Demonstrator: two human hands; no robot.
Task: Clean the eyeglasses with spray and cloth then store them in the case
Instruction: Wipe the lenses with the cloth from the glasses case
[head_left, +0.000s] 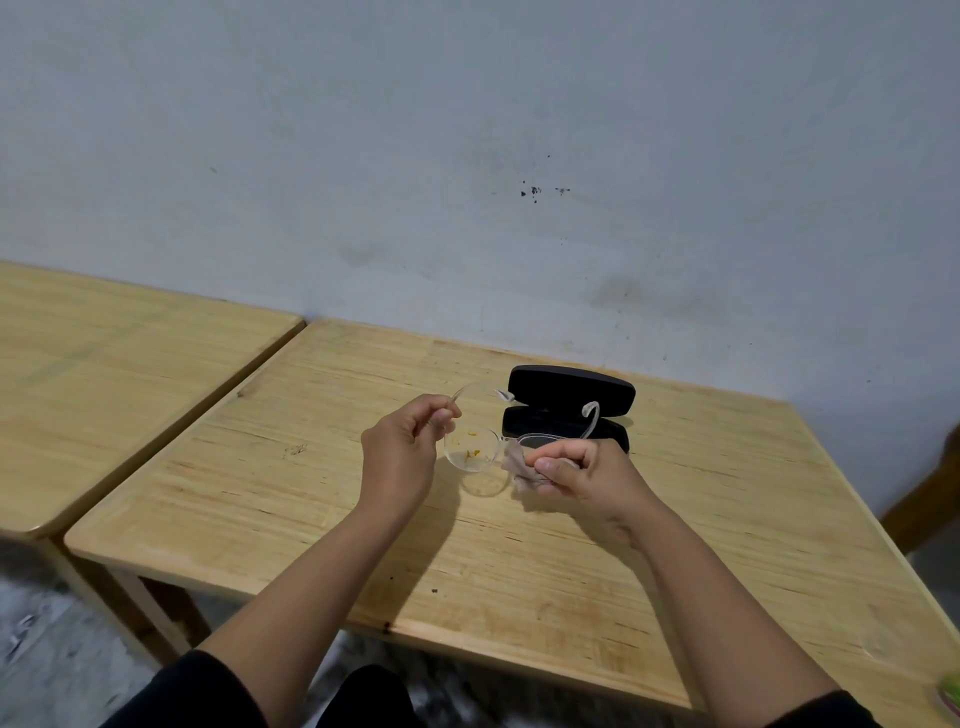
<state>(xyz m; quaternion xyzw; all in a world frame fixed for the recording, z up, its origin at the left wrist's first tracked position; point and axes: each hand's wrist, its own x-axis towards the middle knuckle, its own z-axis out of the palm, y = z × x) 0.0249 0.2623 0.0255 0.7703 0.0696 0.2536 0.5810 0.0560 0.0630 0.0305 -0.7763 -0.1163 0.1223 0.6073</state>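
Eyeglasses (475, 447) are held up just above the bench (311, 467), in front of the open black case (569, 410). Left hand (402, 447) is closed in a pinch on 1 temple arm near the hinge; right hand (576, 470) is closed round a small grey cloth (517, 467), pressing it on the lens on that side. The other lens shows yellow-orange smears, so cleaning looks only part done. Frame is clear plastic, thin and prob v. light, a bit springy at the arms; lenses likely slick and easy to scratch or re-smudge, so best gripped by rim, bridge or temples, not the glass. Cloth is soft and limp, needs bunching w/ fingertips. No spray bottle in view. Bench is pale wood w/ visible grain and a few dark specks, a 2nd like it butted up at left. Behind is a scuffed, marked grey-white wall; light is dim.
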